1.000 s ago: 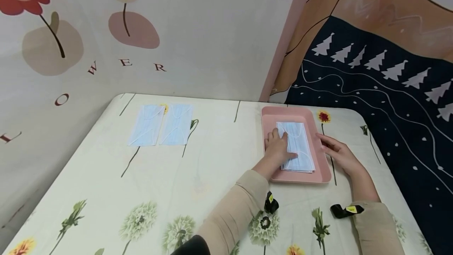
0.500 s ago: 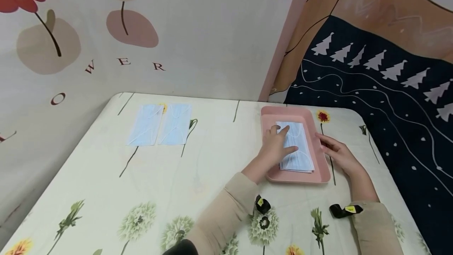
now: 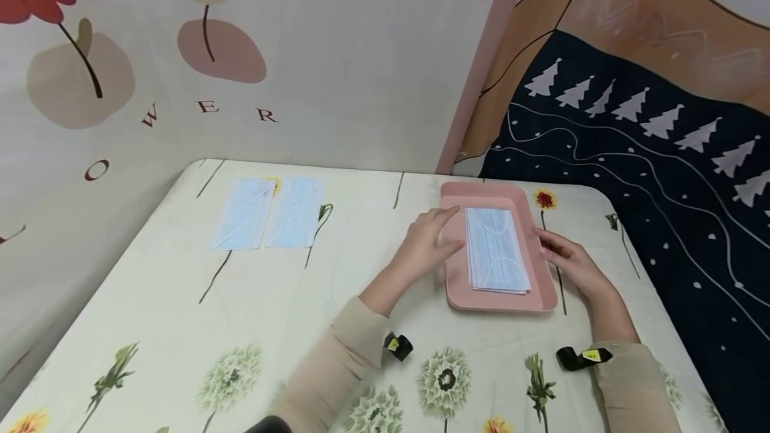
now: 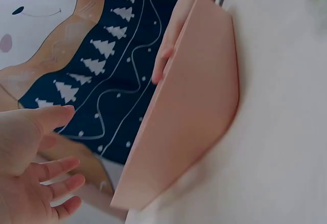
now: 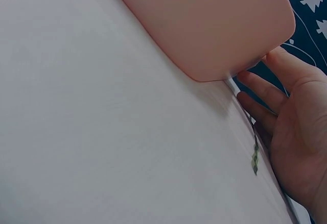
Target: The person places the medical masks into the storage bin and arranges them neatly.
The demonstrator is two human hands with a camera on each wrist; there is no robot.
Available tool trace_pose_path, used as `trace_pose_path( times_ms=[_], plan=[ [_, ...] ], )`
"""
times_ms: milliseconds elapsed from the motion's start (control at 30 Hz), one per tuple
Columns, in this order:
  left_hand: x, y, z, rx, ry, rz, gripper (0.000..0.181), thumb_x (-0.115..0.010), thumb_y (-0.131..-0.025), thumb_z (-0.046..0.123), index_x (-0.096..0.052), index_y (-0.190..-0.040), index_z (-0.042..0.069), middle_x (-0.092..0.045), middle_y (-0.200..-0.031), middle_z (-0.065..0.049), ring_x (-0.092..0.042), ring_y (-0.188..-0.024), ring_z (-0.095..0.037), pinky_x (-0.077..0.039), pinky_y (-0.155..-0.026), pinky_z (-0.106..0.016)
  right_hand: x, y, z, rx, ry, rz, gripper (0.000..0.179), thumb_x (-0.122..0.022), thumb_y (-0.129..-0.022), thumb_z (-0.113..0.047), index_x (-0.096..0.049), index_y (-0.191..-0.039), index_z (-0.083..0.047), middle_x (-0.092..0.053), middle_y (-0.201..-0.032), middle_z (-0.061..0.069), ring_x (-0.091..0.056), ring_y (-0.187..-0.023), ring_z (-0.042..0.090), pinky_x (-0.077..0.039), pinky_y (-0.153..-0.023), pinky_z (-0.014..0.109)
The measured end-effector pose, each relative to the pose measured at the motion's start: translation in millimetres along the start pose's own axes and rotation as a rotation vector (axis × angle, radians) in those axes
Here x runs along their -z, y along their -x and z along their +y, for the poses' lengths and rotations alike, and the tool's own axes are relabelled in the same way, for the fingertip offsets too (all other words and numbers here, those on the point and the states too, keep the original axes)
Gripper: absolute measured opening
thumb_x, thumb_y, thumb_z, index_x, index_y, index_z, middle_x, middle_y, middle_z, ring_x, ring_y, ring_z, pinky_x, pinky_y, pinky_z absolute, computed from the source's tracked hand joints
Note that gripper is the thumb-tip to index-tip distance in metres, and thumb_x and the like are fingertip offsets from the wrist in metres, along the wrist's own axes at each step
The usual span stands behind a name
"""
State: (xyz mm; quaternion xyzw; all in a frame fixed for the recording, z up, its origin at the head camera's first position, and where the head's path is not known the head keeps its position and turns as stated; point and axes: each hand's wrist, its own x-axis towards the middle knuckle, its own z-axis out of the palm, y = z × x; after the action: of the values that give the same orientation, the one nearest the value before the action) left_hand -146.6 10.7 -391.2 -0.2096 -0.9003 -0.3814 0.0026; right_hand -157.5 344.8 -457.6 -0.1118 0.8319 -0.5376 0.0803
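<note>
On the right side of the table lies a pink tray (image 3: 452,289), its outer wall (image 4: 194,101) filling the middle of the left wrist view. A small stack of light blue face masks (image 3: 498,252) with white ear loops rests inside it. My left hand (image 3: 424,242) hovers over the tray's left rim, holding nothing, thumb and fingers spread (image 4: 25,168). At the opposite side, my right hand (image 3: 571,264) touches the right rim with lightly bent fingers; in the right wrist view the thumb of that hand (image 5: 299,106) meets the tray's edge.
Two more blue masks lie side by side at the back left, a left one (image 3: 245,214) and a right one (image 3: 295,212). A flower-print cloth (image 3: 337,313) covers the table. Printed fabric hangs behind (image 3: 361,72) and at the right (image 3: 601,132).
My left hand has lifted off the mask stack and moved left to the tray's left rim, leaving the masks in the tray. My right hand has stayed at the right rim.
</note>
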Motion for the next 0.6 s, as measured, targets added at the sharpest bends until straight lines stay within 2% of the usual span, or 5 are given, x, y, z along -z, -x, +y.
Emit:
trace_pose_path(
  times_ms=[133,367,600],
  plan=[
    [15.0,8.3,-14.6,-0.003,0.03,0.042,0.063,-0.067,-0.091,0.028,-0.041,-0.146,0.014,-0.048,-0.138,-0.009,-0.042,-0.126,-0.025,-0.034,-0.103,-0.045,0.6,0.3,1.4,0.011,0.003,0.002,0.052,-0.053,-0.099,-0.025,-0.039,-0.146,-0.006,-0.033,-0.149,0.017,-0.035,-0.123,-0.004,-0.033,-0.092,0.006],
    [41.2,26.7,-40.1,-0.003,0.03,0.109,0.061,-0.068,-0.09,0.024,-0.043,-0.144,0.012,-0.05,-0.136,-0.01,-0.043,-0.126,-0.027,-0.033,-0.104,-0.048,0.8,-0.4,1.9,0.008,-0.005,0.002,0.052,-0.053,-0.099,-0.024,-0.039,-0.146,-0.006,-0.032,-0.149,0.019,-0.035,-0.124,-0.002,-0.033,-0.092,0.007],
    [72.8,51.4,-69.8,-0.011,0.025,0.196,0.06,-0.07,-0.089,0.019,-0.045,-0.142,0.006,-0.05,-0.134,-0.014,-0.048,-0.118,-0.029,-0.04,-0.098,-0.046,0.2,-0.4,0.3,-0.022,-0.004,0.003,0.054,-0.055,-0.099,-0.027,-0.038,-0.147,-0.007,-0.029,-0.151,0.02,-0.033,-0.131,0.007,-0.033,-0.092,0.006]
  ],
)
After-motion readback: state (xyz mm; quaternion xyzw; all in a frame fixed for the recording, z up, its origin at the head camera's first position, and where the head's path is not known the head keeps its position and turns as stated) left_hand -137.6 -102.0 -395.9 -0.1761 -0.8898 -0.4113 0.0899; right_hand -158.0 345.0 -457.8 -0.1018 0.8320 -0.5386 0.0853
